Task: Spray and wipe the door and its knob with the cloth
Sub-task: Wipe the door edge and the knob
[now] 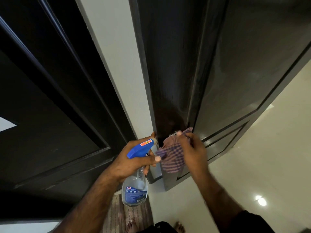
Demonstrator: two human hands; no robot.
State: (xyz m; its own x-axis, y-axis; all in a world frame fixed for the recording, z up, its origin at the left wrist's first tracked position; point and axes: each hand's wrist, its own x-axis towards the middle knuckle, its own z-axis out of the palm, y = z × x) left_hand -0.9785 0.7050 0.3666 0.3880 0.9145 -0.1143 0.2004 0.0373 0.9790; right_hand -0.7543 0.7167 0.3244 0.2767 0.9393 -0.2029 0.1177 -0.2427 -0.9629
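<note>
While left hand (129,158) grips part-full spray bottle (134,187), right hand (191,148) pinches cloth (171,157) on knob (174,132)

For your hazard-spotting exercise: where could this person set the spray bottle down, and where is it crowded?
Free: the pale floor right of the door. The mat beside the feet is tighter. Crowded: the door edge, where the left hand grips the spray bottle and the right hand the cloth.

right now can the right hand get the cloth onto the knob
Probably yes: the right hand already holds the cloth against the door where the knob just shows, nothing between them.
</note>
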